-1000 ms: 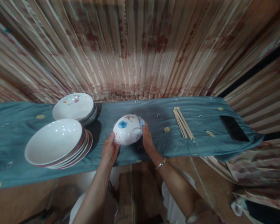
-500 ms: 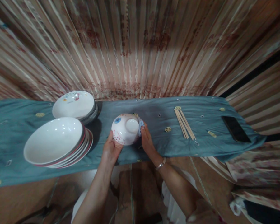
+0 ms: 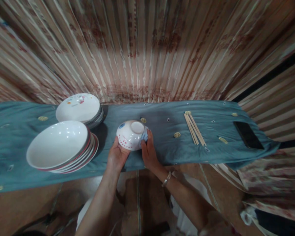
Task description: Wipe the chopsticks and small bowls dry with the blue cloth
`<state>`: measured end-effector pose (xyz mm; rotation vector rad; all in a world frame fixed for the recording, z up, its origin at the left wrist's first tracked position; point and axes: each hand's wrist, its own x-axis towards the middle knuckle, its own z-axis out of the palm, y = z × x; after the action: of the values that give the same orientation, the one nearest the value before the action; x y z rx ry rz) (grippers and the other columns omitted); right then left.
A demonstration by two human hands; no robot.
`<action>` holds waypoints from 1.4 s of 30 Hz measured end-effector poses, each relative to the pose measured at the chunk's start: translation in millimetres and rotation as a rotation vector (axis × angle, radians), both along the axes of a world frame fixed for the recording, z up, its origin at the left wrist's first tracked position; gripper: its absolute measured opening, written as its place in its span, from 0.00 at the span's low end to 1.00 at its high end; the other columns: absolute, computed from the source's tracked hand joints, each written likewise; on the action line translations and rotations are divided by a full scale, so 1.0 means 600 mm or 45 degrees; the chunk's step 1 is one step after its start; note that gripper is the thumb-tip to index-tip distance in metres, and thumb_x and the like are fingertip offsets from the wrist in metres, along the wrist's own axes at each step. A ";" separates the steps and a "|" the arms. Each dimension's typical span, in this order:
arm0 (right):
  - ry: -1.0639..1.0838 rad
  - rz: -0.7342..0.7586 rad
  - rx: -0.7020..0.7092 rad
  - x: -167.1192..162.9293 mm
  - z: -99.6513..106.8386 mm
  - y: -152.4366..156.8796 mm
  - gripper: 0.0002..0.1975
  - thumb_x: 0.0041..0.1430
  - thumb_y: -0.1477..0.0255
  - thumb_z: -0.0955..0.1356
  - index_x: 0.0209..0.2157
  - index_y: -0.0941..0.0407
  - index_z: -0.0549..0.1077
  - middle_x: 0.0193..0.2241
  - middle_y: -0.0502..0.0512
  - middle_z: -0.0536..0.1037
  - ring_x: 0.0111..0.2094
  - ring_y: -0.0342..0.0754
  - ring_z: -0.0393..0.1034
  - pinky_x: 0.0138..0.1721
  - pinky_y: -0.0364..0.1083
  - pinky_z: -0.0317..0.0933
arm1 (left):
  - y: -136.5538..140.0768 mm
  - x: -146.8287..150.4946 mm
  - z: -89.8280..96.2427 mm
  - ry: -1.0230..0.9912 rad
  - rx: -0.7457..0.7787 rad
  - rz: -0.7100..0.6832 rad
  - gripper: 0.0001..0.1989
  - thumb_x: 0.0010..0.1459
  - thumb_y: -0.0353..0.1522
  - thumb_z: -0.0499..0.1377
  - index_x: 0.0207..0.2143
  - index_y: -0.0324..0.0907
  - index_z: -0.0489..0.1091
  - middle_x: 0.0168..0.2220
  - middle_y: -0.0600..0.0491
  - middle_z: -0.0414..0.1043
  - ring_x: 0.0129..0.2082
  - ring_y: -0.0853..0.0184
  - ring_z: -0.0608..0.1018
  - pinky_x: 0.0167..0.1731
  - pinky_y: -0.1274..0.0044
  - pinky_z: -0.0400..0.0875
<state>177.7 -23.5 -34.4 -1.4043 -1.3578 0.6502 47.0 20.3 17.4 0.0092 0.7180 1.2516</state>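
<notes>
A white bowl (image 3: pixel 130 139) with a blue flower and small red marks is held bottom up over the cloth-covered table. My left hand (image 3: pixel 117 155) grips its left side, thumb on the outer wall and fingers underneath. On the right side of the bowl, my right hand (image 3: pixel 149 150) presses a light blue cloth (image 3: pixel 144 136) against the outer wall, with the thumb in front. Part of the cloth is hidden by my right fingers, and the bowl's inside faces away from view.
At left stand a stack of large red-rimmed bowls (image 3: pixel 57 144) and, behind it, a stack of flowered plates (image 3: pixel 78 108). Several wooden chopsticks (image 3: pixel 194 129) and a black phone (image 3: pixel 248 135) lie to the right on the teal tablecloth (image 3: pixel 159 144). Pleated curtains (image 3: pixel 147 49) hang behind.
My right hand has shifted left and slightly down with the cloth, its thumb now over the bowl's outer wall. The bowl has tilted, so its foot faces more upward.
</notes>
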 end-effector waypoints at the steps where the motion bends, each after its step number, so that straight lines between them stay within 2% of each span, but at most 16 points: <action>1: -0.040 0.009 0.003 -0.004 -0.003 -0.004 0.32 0.72 0.59 0.54 0.71 0.58 0.44 0.72 0.66 0.48 0.73 0.54 0.40 0.71 0.62 0.44 | -0.001 0.000 0.002 -0.009 -0.001 0.005 0.24 0.71 0.34 0.45 0.66 0.44 0.61 0.56 0.44 0.76 0.60 0.58 0.74 0.62 0.60 0.65; 5: -0.178 0.045 0.023 -0.017 -0.009 -0.022 0.33 0.72 0.62 0.54 0.72 0.56 0.38 0.73 0.66 0.42 0.74 0.57 0.35 0.70 0.66 0.44 | -0.004 0.001 0.009 -0.033 -0.030 0.061 0.24 0.71 0.34 0.45 0.66 0.43 0.61 0.55 0.44 0.77 0.59 0.59 0.75 0.62 0.62 0.65; 10: -0.284 0.100 0.059 -0.023 -0.005 -0.042 0.35 0.72 0.65 0.56 0.72 0.53 0.33 0.74 0.66 0.36 0.74 0.59 0.32 0.69 0.68 0.45 | -0.010 0.002 0.016 -0.005 -0.009 0.049 0.24 0.71 0.34 0.45 0.67 0.43 0.61 0.54 0.44 0.77 0.57 0.58 0.77 0.61 0.61 0.67; 15: -0.391 0.141 0.107 -0.023 0.000 -0.056 0.35 0.72 0.68 0.57 0.73 0.51 0.35 0.74 0.61 0.32 0.74 0.60 0.31 0.70 0.65 0.45 | -0.011 -0.001 0.008 -0.034 0.037 0.054 0.24 0.71 0.34 0.45 0.67 0.44 0.60 0.55 0.43 0.77 0.55 0.59 0.78 0.59 0.63 0.69; 20: -0.580 0.193 0.185 -0.022 0.003 -0.060 0.37 0.70 0.73 0.60 0.72 0.47 0.35 0.74 0.58 0.30 0.74 0.62 0.30 0.69 0.68 0.47 | -0.011 0.001 0.007 -0.008 0.058 0.045 0.24 0.71 0.35 0.45 0.66 0.42 0.62 0.52 0.43 0.79 0.52 0.60 0.80 0.57 0.68 0.71; 23: -0.710 0.240 0.247 -0.019 0.009 -0.055 0.35 0.69 0.76 0.60 0.72 0.49 0.41 0.74 0.61 0.33 0.74 0.64 0.27 0.68 0.70 0.48 | -0.015 0.007 0.013 0.056 0.034 0.053 0.23 0.71 0.35 0.45 0.65 0.40 0.64 0.48 0.44 0.81 0.45 0.62 0.83 0.52 0.71 0.75; 27: -0.837 0.268 0.304 -0.016 0.020 -0.049 0.32 0.67 0.79 0.61 0.70 0.51 0.50 0.73 0.62 0.44 0.74 0.62 0.29 0.68 0.70 0.48 | -0.018 0.014 0.015 0.151 -0.005 0.061 0.23 0.70 0.35 0.48 0.63 0.38 0.66 0.41 0.45 0.83 0.36 0.65 0.84 0.45 0.76 0.77; 31: -0.899 0.278 0.329 -0.014 0.026 -0.046 0.29 0.67 0.79 0.61 0.68 0.55 0.57 0.72 0.63 0.50 0.74 0.61 0.32 0.69 0.69 0.49 | -0.022 0.018 0.015 0.194 0.044 0.025 0.23 0.68 0.38 0.53 0.60 0.37 0.69 0.39 0.46 0.83 0.37 0.64 0.84 0.43 0.76 0.78; 36: -0.944 0.285 0.376 -0.011 0.035 -0.045 0.27 0.69 0.77 0.61 0.67 0.52 0.60 0.69 0.60 0.58 0.73 0.59 0.38 0.68 0.66 0.52 | -0.029 0.026 0.027 0.245 0.024 0.012 0.22 0.68 0.39 0.52 0.55 0.34 0.73 0.36 0.46 0.83 0.38 0.63 0.84 0.45 0.76 0.78; 42: -0.995 0.258 0.424 -0.007 0.050 -0.043 0.25 0.69 0.74 0.62 0.66 0.52 0.61 0.69 0.59 0.60 0.73 0.59 0.41 0.67 0.62 0.54 | -0.032 0.033 0.032 0.314 0.041 0.052 0.19 0.66 0.41 0.55 0.44 0.35 0.77 0.33 0.46 0.83 0.40 0.63 0.84 0.45 0.78 0.78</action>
<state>173.5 -49.2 -4.6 -1.2971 -2.1236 -0.0437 67.1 1.2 36.5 0.1790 0.9144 1.3145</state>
